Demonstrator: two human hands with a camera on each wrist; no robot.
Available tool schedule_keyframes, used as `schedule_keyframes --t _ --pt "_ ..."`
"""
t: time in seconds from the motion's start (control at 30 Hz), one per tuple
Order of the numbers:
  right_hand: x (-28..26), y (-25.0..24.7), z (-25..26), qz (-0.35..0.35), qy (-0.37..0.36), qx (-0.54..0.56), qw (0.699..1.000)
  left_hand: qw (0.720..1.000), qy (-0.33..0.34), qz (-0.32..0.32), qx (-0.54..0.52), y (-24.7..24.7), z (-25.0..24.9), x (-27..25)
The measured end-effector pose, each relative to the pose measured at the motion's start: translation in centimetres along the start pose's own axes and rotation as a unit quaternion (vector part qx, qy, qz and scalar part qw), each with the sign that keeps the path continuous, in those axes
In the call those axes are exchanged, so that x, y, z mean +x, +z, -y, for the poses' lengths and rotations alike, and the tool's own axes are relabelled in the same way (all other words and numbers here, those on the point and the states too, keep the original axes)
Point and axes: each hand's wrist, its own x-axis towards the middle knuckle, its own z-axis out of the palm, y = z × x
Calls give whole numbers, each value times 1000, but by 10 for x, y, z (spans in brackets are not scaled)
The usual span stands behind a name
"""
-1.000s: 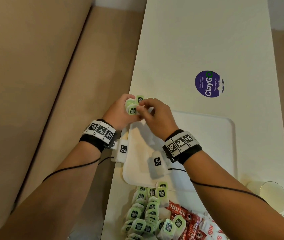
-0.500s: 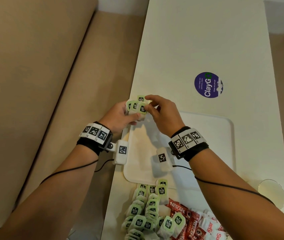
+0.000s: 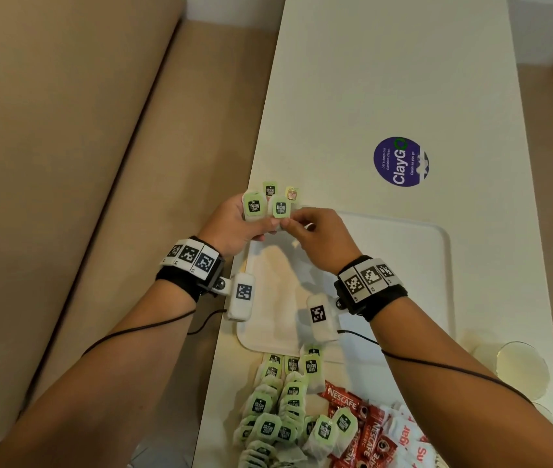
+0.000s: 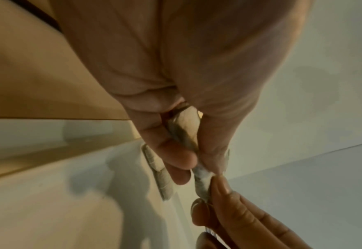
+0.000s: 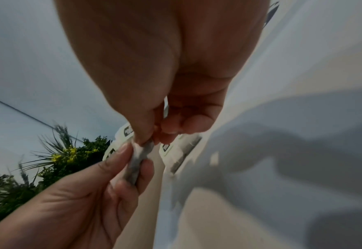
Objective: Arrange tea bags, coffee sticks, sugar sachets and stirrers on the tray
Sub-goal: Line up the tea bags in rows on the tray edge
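My left hand (image 3: 234, 224) holds a small bunch of tea bags (image 3: 268, 204) with green tags above the far left corner of the white tray (image 3: 437, 265). My right hand (image 3: 312, 231) pinches the bottom of the same bunch from the right. The left wrist view shows the tea bags (image 4: 184, 131) squeezed between thumb and fingers; the right wrist view shows both hands pinching the grey bag edge (image 5: 139, 158). A pile of tea bags (image 3: 278, 410), red coffee sticks (image 3: 366, 430) and white sugar sachets (image 3: 406, 440) lies on the table in front of the tray.
The long white table (image 3: 386, 79) carries a round purple sticker (image 3: 400, 161) beyond the tray. A clear glass (image 3: 521, 369) stands at the tray's near right corner. A beige bench (image 3: 65, 163) runs along the left of the table.
The bunch of tea bags has fanned out a little and my right hand has slid down to pinch its lower edge. Both hands stay over the tray's far left corner.
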Motion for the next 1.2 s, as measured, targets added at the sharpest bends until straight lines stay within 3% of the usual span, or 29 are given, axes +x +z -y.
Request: schedule_keyframes --t 0.23,0.37,0.6,0.83,1.07,1.2 --pt "17 -27 -18 -124 77 -52 988 996 -65 -54 32 -1 9 10" --pt "16 -28 -29 -121 119 -75 983 992 -60 -71 83 3 10 14" --pt "17 -18 -28 -126 130 -90 979 983 -35 -78 161 4 9 26" --pt "20 -14 -29 -142 145 -82 976 989 -57 -83 112 4 6 27" --pt "15 -14 -25 -160 140 -34 977 996 -55 -26 59 2 1 16" --pt "3 -7 -14 -124 65 -15 990 998 -38 25 42 1 0 9"
